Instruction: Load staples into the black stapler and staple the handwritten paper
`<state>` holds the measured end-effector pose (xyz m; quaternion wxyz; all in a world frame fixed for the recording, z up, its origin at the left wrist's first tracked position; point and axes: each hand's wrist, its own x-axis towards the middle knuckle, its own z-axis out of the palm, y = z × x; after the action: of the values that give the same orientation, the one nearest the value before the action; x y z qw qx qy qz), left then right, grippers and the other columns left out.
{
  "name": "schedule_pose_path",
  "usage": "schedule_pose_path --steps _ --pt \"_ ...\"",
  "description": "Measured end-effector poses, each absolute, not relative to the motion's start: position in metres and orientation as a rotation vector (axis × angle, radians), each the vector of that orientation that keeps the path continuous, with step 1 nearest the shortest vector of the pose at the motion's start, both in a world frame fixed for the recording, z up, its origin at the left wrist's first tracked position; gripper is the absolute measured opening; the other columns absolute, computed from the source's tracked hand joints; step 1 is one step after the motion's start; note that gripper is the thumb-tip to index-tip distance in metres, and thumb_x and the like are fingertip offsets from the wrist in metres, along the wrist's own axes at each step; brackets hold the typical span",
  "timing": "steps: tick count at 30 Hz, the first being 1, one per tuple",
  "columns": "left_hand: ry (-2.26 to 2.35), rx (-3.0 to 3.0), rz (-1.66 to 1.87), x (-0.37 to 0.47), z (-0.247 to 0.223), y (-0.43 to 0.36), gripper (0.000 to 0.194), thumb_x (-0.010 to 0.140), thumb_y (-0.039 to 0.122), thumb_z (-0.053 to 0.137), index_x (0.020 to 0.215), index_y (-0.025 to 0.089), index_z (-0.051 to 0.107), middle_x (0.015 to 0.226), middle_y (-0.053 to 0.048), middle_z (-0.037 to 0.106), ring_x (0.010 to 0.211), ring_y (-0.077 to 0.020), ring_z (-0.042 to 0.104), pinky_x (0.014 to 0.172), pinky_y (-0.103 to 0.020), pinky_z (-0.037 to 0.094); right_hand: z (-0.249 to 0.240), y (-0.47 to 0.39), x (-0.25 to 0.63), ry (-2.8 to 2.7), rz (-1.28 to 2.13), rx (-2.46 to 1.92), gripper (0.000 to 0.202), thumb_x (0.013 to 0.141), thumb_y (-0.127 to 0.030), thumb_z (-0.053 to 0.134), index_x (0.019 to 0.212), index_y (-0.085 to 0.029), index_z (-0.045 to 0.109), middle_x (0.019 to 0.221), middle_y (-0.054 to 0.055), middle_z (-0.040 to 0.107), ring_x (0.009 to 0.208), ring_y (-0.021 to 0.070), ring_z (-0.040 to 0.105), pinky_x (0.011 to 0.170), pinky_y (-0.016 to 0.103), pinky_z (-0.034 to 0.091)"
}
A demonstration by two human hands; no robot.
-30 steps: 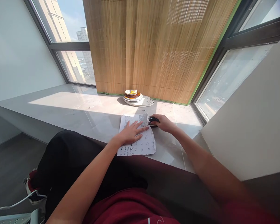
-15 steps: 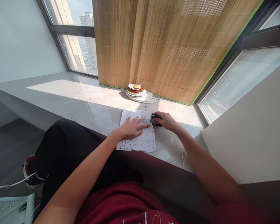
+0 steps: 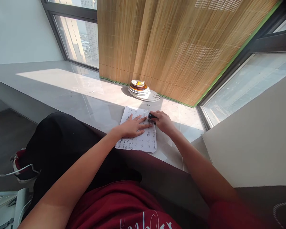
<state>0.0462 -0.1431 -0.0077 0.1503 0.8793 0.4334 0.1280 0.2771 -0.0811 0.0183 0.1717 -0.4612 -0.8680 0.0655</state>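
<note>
Sheets of paper [image 3: 145, 141] covered in handwriting lie on the pale tiled sill, close to its front edge. Flat on them, fingers spread, rests my left hand [image 3: 132, 127]. At the paper's right edge my right hand [image 3: 164, 121] grips a black stapler [image 3: 152, 116], whose front end reaches over the sheets. The fingers cover much of the stapler. Just beyond the paper, small dark bits [image 3: 148, 105], too small to name, lie on the sill.
A stack of plates [image 3: 138, 92] with a small yellow item on top stands at the back, by the bamboo blind [image 3: 152, 41]. A white wall [image 3: 250, 136] borders the sill on the right. My knee [image 3: 62, 127] is below the front edge.
My right hand has moved the stapler left, farther over the paper's right edge. My left hand stays flat on the sheets. The whole view has shifted slightly.
</note>
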Motion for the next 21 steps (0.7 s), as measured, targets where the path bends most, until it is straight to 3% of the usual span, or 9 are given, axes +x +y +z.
schedule_pose_path --steps 8,21 --pt "1.28 2.604 0.153 0.0474 0.001 -0.1463 0.057 0.108 0.044 0.041 0.164 0.051 0.032 0.179 0.005 0.006 0.164 -0.0385 0.011 0.126 -0.072 0.002 0.0182 -0.0804 0.2792 -2.456 0.195 -1.289 0.037 0.102 -0.022 0.051 0.134 -0.028 0.068 0.115 0.008 0.072 0.11 0.0299 0.06 0.089 0.039 0.042" --pt "1.257 2.602 0.226 0.0456 -0.007 -0.1419 0.056 0.107 0.045 0.045 0.162 0.053 0.035 0.179 0.007 0.012 0.163 -0.0394 0.014 0.126 -0.074 0.002 0.0208 -0.0856 0.273 -2.483 0.198 -1.348 0.035 0.103 -0.026 0.05 0.133 -0.03 0.068 0.119 0.009 0.071 0.116 0.0314 0.056 0.088 0.042 0.039"
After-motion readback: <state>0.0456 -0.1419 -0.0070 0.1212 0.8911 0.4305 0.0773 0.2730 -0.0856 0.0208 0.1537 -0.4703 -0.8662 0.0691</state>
